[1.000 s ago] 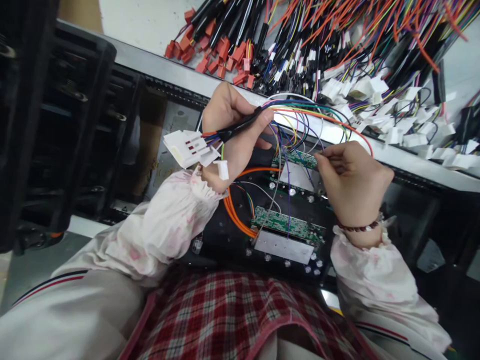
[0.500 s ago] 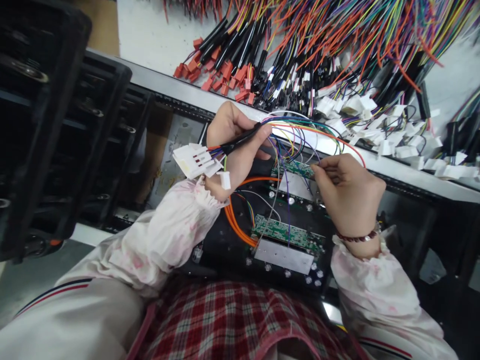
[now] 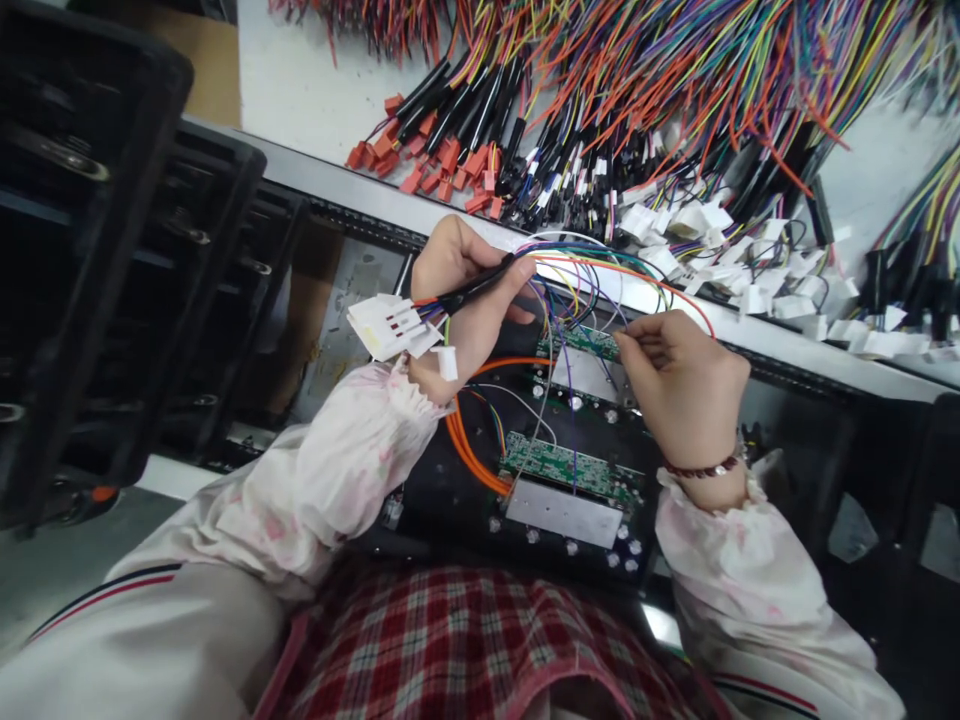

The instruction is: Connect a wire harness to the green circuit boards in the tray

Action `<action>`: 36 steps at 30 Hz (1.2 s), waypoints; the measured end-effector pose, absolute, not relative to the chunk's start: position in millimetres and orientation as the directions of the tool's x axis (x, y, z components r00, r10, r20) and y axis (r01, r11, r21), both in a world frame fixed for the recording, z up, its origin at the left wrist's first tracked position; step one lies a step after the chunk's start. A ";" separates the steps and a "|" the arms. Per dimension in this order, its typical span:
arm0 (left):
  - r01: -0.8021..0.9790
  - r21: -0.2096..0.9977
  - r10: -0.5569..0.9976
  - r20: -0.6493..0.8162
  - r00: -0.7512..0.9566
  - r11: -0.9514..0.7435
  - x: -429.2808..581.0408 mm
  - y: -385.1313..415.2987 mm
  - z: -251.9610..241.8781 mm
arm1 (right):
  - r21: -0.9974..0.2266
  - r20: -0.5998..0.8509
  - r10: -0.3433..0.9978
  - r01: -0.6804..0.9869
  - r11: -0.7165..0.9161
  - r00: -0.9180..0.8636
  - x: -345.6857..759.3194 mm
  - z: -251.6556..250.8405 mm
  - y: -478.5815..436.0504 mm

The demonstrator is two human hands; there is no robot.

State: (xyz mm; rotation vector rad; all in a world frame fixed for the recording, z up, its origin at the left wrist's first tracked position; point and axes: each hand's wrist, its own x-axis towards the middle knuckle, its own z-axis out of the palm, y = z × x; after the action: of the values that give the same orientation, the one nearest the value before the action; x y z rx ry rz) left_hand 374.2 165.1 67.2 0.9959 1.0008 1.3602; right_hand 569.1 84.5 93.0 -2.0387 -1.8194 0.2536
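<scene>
My left hand (image 3: 469, 300) is closed round the black sleeve of a wiring harness (image 3: 480, 288). White plug connectors (image 3: 386, 325) hang from the sleeve's left end over my wrist, and a smaller white connector (image 3: 447, 362) dangles below. From the other end, many coloured wires fan out to the right. My right hand (image 3: 679, 375) pinches at the end of a thin wire, apparently purple, above the upper green circuit board (image 3: 592, 342); its fingertips partly hide it. A lower circuit board (image 3: 570, 470) with a metal plate lies nearer my body, and loose wires cross over it.
Orange cables (image 3: 469, 445) loop left of the boards inside a black housing (image 3: 442, 490). Beyond a pale rail (image 3: 352, 205), a bench holds piles of harnesses with red connectors (image 3: 442, 165) and white connectors (image 3: 750, 260). Black housings (image 3: 150, 250) stand in a row at left.
The whole view has shifted slightly, so the bench items appear a little farther left. Both hands keep their grips, with my right hand slightly closer to my left.
</scene>
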 end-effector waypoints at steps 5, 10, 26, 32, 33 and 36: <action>-0.249 0.968 0.999 -0.025 -0.033 0.016 374.0 164.0 70.1 | -0.378 0.116 0.988 0.924 -0.053 0.104 568.9 92.1 84.5; -0.223 0.974 0.998 -0.053 -0.017 0.048 372.3 163.5 72.6 | -0.266 0.146 0.985 0.963 -0.048 0.090 562.1 105.8 71.9; -0.218 0.976 1.000 -0.015 0.002 0.015 372.8 164.6 70.0 | -0.484 0.061 0.997 0.875 -0.008 0.043 543.4 101.5 98.4; -0.214 0.977 1.000 -0.012 0.005 0.013 370.4 163.7 71.0 | -0.497 0.050 0.999 0.867 0.033 -0.010 536.6 98.5 104.4; -0.204 0.979 1.000 -0.012 0.007 0.013 370.0 163.6 70.3 | -0.488 0.060 0.998 0.872 0.036 -0.008 536.6 98.5 104.5; -0.179 0.984 1.000 -0.004 0.002 0.004 369.9 164.1 68.7 | -0.459 0.080 0.997 0.887 0.051 -0.016 537.8 100.0 102.9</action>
State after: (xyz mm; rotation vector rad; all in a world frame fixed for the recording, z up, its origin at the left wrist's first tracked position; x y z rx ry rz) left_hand 369.9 164.1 68.7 1.0736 1.0760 1.2849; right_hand 537.8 102.9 100.0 -1.8905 -1.9599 0.3964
